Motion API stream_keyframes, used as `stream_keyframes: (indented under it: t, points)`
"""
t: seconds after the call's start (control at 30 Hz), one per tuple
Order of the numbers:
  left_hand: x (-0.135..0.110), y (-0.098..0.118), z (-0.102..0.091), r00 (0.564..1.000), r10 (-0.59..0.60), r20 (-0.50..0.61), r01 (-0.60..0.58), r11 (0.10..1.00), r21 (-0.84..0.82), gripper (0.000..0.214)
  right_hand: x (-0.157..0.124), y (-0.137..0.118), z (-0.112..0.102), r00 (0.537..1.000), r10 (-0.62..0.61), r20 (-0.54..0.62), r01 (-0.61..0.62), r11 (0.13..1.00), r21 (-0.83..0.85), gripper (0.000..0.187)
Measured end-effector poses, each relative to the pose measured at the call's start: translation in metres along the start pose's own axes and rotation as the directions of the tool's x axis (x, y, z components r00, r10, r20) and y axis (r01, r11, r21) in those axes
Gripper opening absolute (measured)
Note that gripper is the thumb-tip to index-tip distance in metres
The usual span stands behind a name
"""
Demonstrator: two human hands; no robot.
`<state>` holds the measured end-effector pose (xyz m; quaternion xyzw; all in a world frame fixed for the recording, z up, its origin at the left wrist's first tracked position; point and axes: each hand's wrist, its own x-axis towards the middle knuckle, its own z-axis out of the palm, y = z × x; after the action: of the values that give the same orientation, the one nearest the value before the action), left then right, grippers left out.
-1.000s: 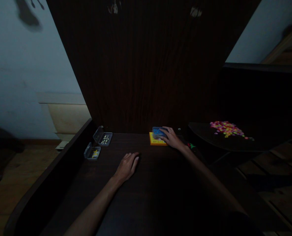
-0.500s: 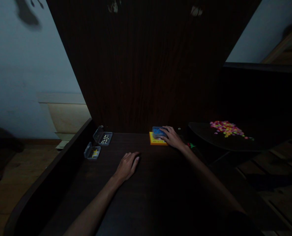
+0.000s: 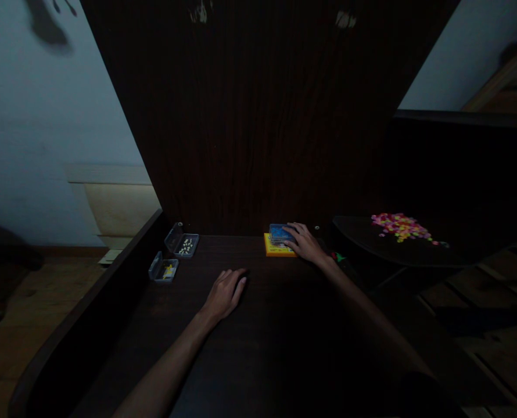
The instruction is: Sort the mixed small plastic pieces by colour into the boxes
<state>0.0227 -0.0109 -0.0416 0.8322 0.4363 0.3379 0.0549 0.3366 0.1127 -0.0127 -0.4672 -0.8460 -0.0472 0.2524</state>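
My left hand [image 3: 225, 292] lies palm down on the dark wooden table [image 3: 258, 348], fingers stretched out and holding nothing. My right hand [image 3: 305, 242] reaches to the back of the table, and its fingers rest on a small blue-topped clear box [image 3: 278, 233]. That box sits on a flat yellow box [image 3: 273, 250]. The scene is dim.
Two small open clear cases stand at the back left, one holding pale bits [image 3: 184, 244], one holding yellow bits [image 3: 165, 270]. A pile of colourful small pieces [image 3: 398, 226] lies on a dark round surface to the right. A tall dark wooden panel [image 3: 258, 116] backs the table.
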Motion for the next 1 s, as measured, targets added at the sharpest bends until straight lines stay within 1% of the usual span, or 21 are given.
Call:
stream_keyframes:
  t: [0.37, 1.0]
  points:
    - [-0.0001, 0.0012, -0.0005, 1.0, -0.013, 0.024, 0.013, 1.0, -0.002, 0.029, 0.0011, -0.0016, -0.001, 1.0, -0.001, 0.009, 0.001, 1.0, 0.009, 0.046]
    - [0.0008, 0.0016, -0.0006, 1.0, -0.014, 0.021, 0.013, 1.0, 0.026, 0.027, -0.0004, -0.0055, -0.0049, 1.0, 0.01, 0.02, -0.01, 1.0, 0.005, 0.048]
